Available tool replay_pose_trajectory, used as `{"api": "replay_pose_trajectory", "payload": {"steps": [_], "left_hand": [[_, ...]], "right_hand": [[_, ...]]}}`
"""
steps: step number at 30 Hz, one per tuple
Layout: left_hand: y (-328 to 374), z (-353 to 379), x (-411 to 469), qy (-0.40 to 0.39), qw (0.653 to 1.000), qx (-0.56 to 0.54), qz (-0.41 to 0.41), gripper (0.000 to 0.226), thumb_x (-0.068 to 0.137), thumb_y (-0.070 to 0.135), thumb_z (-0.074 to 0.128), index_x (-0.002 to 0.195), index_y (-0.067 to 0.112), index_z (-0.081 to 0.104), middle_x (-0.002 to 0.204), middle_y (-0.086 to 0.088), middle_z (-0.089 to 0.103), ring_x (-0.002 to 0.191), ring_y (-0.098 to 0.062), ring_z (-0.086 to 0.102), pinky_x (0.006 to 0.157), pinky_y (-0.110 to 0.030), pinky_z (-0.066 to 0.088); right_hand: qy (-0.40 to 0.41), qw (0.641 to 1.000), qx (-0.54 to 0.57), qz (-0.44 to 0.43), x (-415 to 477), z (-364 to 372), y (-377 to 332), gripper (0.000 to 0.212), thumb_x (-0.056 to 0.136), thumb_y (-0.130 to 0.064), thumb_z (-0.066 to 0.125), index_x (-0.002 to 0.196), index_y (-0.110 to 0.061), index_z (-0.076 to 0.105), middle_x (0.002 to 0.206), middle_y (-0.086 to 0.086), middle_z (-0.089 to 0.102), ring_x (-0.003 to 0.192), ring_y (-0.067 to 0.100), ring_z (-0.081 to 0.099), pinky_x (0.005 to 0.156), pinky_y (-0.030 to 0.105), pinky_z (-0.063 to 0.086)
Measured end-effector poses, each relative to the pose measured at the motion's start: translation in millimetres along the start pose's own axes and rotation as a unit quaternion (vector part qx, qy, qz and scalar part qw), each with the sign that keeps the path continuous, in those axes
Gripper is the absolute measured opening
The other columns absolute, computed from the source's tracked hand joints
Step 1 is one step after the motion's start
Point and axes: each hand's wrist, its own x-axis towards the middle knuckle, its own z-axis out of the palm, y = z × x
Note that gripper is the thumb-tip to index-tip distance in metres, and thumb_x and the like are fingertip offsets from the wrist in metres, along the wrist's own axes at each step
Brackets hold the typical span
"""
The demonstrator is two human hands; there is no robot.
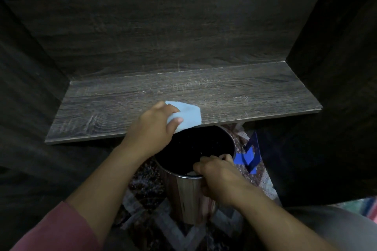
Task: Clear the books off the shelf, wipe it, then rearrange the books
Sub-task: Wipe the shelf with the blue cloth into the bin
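Shelf (234, 96) bare, no books in view. Left hand (153, 126) fingers pinched on light blue cloth (189, 114) at front edge; right hand (216, 175) curled over steel bin (191, 195) rim. Risk: crumbs miss the bin if it isn't held tight under the edge.

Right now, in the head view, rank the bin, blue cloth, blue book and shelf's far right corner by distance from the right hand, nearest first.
1. Bin: gripped by the right hand at its rim.
2. Blue book: just right, on the floor.
3. Blue cloth: above, under the left hand.
4. Shelf corner: upper right.
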Motion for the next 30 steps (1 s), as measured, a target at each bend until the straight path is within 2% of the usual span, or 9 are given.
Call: {"api": "replay_pose_trajectory", "payload": {"steps": [4, 9, 12, 16, 19, 23, 26, 30], "left_hand": [[2.8, -7.4, 11.1, 0.065, 0.997, -0.031, 0.016, 0.028, 0.096, 0.044, 0.048, 0.116, 0.03, 0.061, 0.11, 0.004, 0.056, 0.1, -0.021, 0.058, 0.084, -0.037, 0.047], [-1.3, -16.2, 67.1, 0.159, 0.984, -0.062, 0.04, 0.027, 0.093, 0.03, 0.057, 0.115, 0.018, 0.065, 0.113, -0.006, 0.058, 0.103, -0.026, 0.057, 0.089, -0.034, 0.045], [1.4, -13.6, 112.2, 0.197, 0.979, -0.028, 0.051, 0.028, 0.092, 0.029, 0.06, 0.117, 0.017, 0.066, 0.117, -0.008, 0.058, 0.107, -0.028, 0.055, 0.089, -0.032, 0.04], [7.4, 7.2, 147.5, 0.15, 0.983, 0.065, 0.083, 0.035, 0.09, 0.026, 0.063, 0.122, 0.013, 0.062, 0.118, -0.012, 0.057, 0.107, -0.033, 0.054, 0.088, -0.042, 0.044], [7.5, 24.1, 154.5, 0.086, 0.983, 0.135, 0.091, 0.042, 0.093, 0.03, 0.056, 0.132, 0.013, 0.055, 0.128, -0.013, 0.053, 0.108, -0.036, 0.055, 0.086, -0.045, 0.046], [7.8, 28.9, 158.9, 0.026, 0.995, 0.081, 0.05, 0.048, 0.097, 0.04, 0.047, 0.141, 0.021, 0.046, 0.144, -0.007, 0.047, 0.126, -0.029, 0.047, 0.1, -0.037, 0.038], [9.4, 22.6, 161.2, -0.002, 0.998, 0.058, 0.021, 0.049, 0.096, 0.049, 0.047, 0.139, 0.024, 0.05, 0.142, -0.007, 0.051, 0.127, -0.028, 0.048, 0.102, -0.034, 0.036], [9.8, 22.7, 140.1, -0.021, 0.999, 0.021, 0.042, 0.045, 0.095, 0.05, 0.049, 0.131, 0.025, 0.058, 0.134, -0.007, 0.058, 0.122, -0.027, 0.052, 0.098, -0.03, 0.038]], "right_hand": [[0.006, 1.0, 0.007, 0.005, 2.0, -0.5, 3.5, 0.032, 0.08, -0.015, 0.06, 0.11, -0.027, 0.057, 0.111, -0.005, 0.053, 0.114, 0.02, 0.048, 0.094, 0.04, 0.026], [0.02, 0.999, 0.026, 0.018, 6.2, -4.1, 8.6, 0.032, 0.082, -0.014, 0.057, 0.111, -0.027, 0.057, 0.111, -0.005, 0.052, 0.114, 0.019, 0.048, 0.095, 0.04, 0.025], [0.026, 0.999, 0.031, 0.024, 7.4, -5.2, 13.0, 0.032, 0.083, -0.013, 0.056, 0.112, -0.027, 0.057, 0.112, -0.005, 0.052, 0.113, 0.019, 0.049, 0.097, 0.04, 0.026], [0.035, 0.998, 0.044, 0.039, 9.4, -7.3, 21.2, 0.032, 0.083, -0.013, 0.057, 0.112, -0.027, 0.058, 0.112, -0.004, 0.054, 0.114, 0.019, 0.05, 0.097, 0.041, 0.027], [0.04, 0.997, 0.046, 0.048, 11.7, -8.6, 24.5, 0.033, 0.08, -0.013, 0.057, 0.11, -0.026, 0.057, 0.111, -0.003, 0.054, 0.115, 0.02, 0.05, 0.096, 0.042, 0.028], [0.041, 0.997, 0.04, 0.048, 11.3, -12.1, 25.8, 0.032, 0.081, -0.014, 0.056, 0.111, -0.026, 0.057, 0.112, -0.003, 0.054, 0.115, 0.021, 0.05, 0.096, 0.042, 0.028], [0.038, 0.997, 0.045, 0.048, 9.0, -14.5, 25.3, 0.032, 0.081, -0.016, 0.057, 0.111, -0.027, 0.057, 0.112, -0.004, 0.054, 0.115, 0.02, 0.049, 0.097, 0.042, 0.027], [0.024, 0.998, 0.05, 0.042, 6.0, -18.5, 20.9, 0.033, 0.081, -0.016, 0.059, 0.112, -0.027, 0.057, 0.112, -0.004, 0.053, 0.116, 0.02, 0.048, 0.098, 0.042, 0.027]]}}
